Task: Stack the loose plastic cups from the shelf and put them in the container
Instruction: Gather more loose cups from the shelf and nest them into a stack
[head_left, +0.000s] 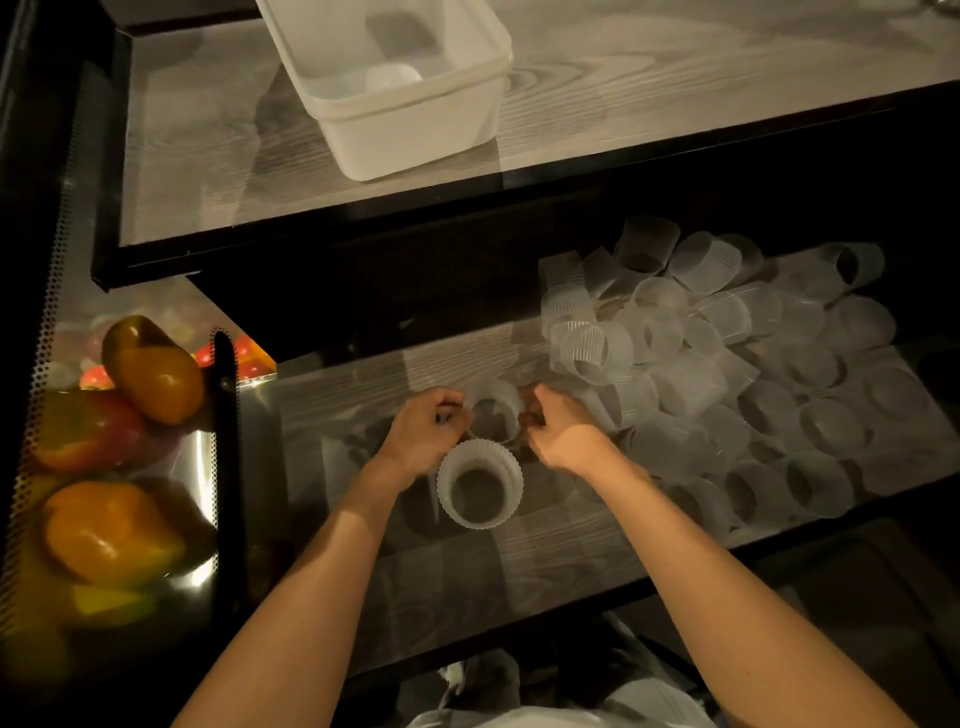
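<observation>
A translucent plastic cup (496, 408) stands upright on the lower shelf (545, 551). My left hand (428, 434) pinches its left rim and my right hand (558, 431) grips its right side, fingers curled. Just in front of them stands a short stack of ribbed cups (479, 491), free of both hands. A big heap of loose cups (727, 364) lies on the right half of the same shelf. The white container (410, 124) sits on the upper shelf (208, 156) with one cup (392, 78) inside.
A perforated metal basket (31, 415) on the left holds mangoes (156, 374) and other fruit. Its black post (226, 441) stands beside my left forearm. The upper shelf's dark front edge (415, 208) overhangs the back of the lower shelf.
</observation>
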